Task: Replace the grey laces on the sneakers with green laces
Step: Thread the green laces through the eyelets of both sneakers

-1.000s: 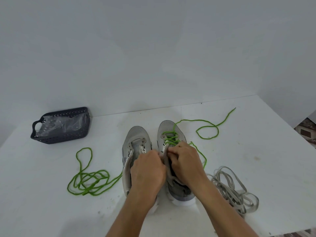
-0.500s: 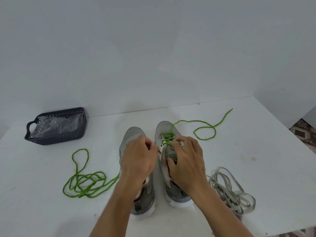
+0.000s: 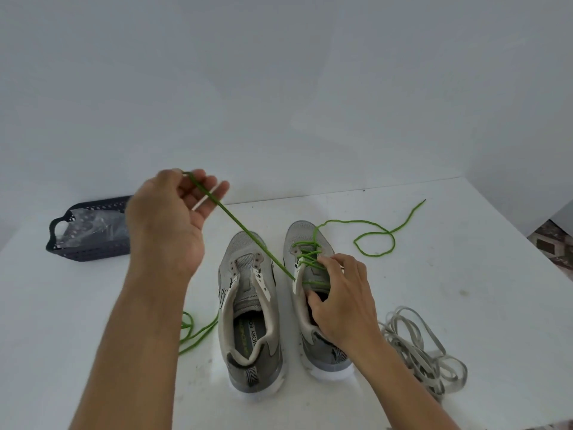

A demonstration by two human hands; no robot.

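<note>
Two grey sneakers stand side by side on the white table. The left sneaker [image 3: 248, 308] has no lace. The right sneaker [image 3: 313, 274] carries a green lace [image 3: 248, 235] through its front eyelets. My left hand [image 3: 173, 215] is raised above the table and pinches one end of that lace, drawn taut up and left from an eyelet. My right hand [image 3: 341, 293] rests on the right sneaker, thumb inside the opening, fingers on the tongue and laces. The lace's other end [image 3: 381, 237] trails loose to the right.
A dark basket [image 3: 77, 240] with clear plastic inside stands at the back left. A second green lace [image 3: 198, 332] lies left of the sneakers, partly behind my left forearm. The removed grey laces [image 3: 418, 346] lie in a heap at the right. The table's right edge is close.
My left hand has left the sneakers and risen up and left, pulling the green lace taut through an eyelet. My right hand stayed on the right sneaker.
</note>
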